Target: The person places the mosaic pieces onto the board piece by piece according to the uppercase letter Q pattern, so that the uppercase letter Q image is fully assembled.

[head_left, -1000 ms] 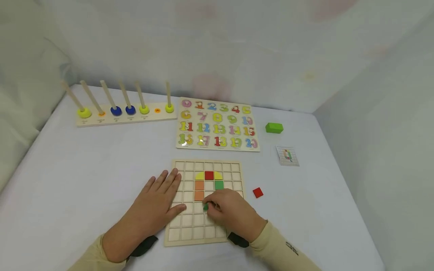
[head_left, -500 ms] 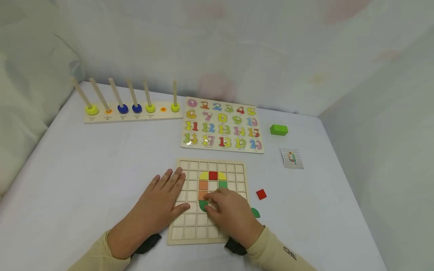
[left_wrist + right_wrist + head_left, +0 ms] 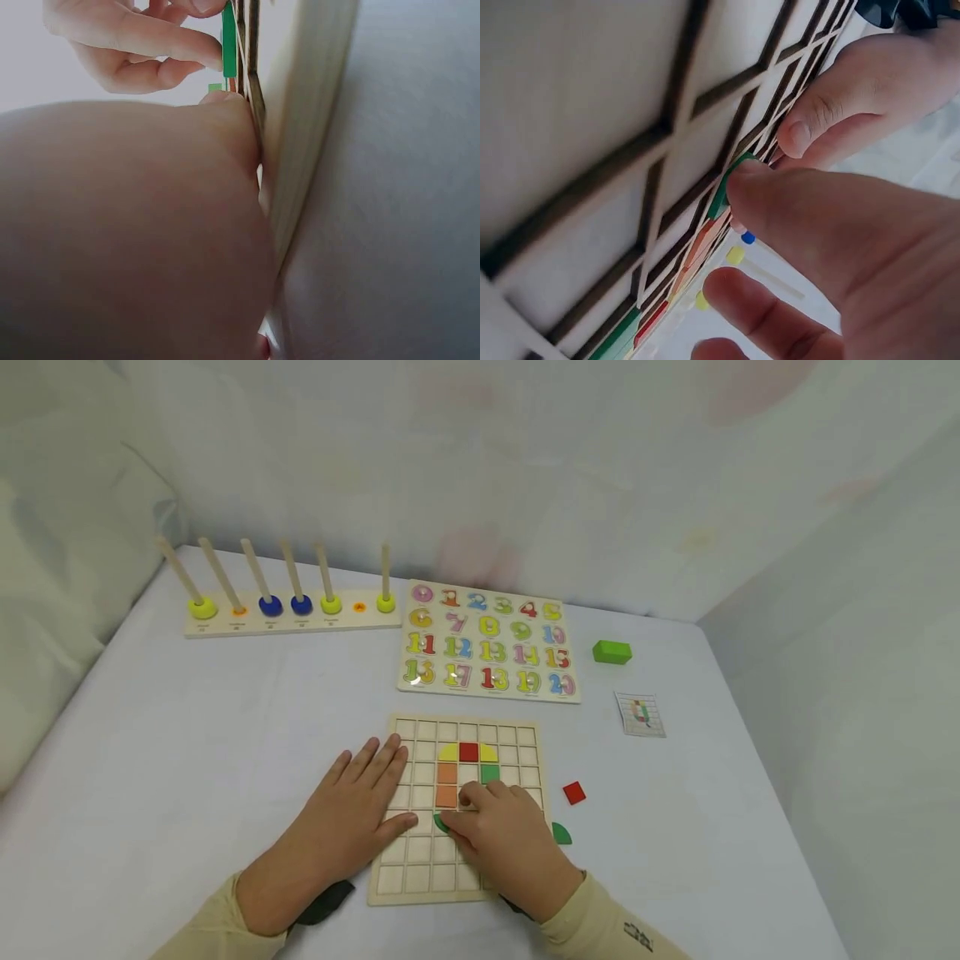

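My left hand [image 3: 337, 814] lies flat with straight fingers on the left edge of a wooden grid board [image 3: 390, 879]. A green quarter-circle tile [image 3: 440, 821] sits in a cell below two orange tiles [image 3: 446, 796]. In the right wrist view, the thumb of my right hand [image 3: 513, 852] presses on this green tile [image 3: 722, 191], while the index finger stays apart from it. Above the orange tiles run a yellow tile [image 3: 449, 752], a red tile [image 3: 468, 752] and another yellow tile [image 3: 488, 753], with a green square [image 3: 490, 773] below. My right hand hides the board's lower right.
To the board's right lie a loose red square [image 3: 574, 792], a green quarter-circle [image 3: 561, 833] and a pattern card [image 3: 640, 715]. Behind stand a number puzzle [image 3: 489, 642], a green block [image 3: 612, 652] and a peg stand with rings [image 3: 292, 623].
The green quarter-circle tile was held between right thumb and index finger; now it lies in the grid and the index has lifted off. The left hand keeps its place on the board.
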Motion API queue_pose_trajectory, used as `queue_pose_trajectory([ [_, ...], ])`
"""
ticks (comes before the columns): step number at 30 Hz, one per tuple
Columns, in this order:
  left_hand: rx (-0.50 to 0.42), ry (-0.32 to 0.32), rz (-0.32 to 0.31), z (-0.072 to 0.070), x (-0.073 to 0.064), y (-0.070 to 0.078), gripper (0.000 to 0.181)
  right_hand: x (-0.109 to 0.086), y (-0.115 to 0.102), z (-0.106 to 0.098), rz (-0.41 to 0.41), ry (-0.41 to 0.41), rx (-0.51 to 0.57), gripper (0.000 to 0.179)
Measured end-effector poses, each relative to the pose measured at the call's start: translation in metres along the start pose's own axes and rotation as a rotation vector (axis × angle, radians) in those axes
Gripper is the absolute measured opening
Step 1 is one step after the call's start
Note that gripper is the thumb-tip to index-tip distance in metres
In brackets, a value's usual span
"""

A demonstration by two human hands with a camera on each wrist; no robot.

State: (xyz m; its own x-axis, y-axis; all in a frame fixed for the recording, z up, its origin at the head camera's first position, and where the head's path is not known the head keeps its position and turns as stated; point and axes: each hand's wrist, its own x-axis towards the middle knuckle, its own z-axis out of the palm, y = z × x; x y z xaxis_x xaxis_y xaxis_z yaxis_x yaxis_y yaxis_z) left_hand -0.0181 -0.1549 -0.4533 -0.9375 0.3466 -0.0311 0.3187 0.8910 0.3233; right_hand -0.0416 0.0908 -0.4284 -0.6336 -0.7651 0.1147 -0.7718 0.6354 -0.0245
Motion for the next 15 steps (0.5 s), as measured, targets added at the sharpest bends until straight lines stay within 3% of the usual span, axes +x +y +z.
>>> queue_pose_trajectory([
  [15, 0.01, 0.005, 0.009, 0.0, -0.001, 0.0, 0.086, 0.008, -0.012, -0.006, 0.111, -0.03, -0.028, 0.008],
])
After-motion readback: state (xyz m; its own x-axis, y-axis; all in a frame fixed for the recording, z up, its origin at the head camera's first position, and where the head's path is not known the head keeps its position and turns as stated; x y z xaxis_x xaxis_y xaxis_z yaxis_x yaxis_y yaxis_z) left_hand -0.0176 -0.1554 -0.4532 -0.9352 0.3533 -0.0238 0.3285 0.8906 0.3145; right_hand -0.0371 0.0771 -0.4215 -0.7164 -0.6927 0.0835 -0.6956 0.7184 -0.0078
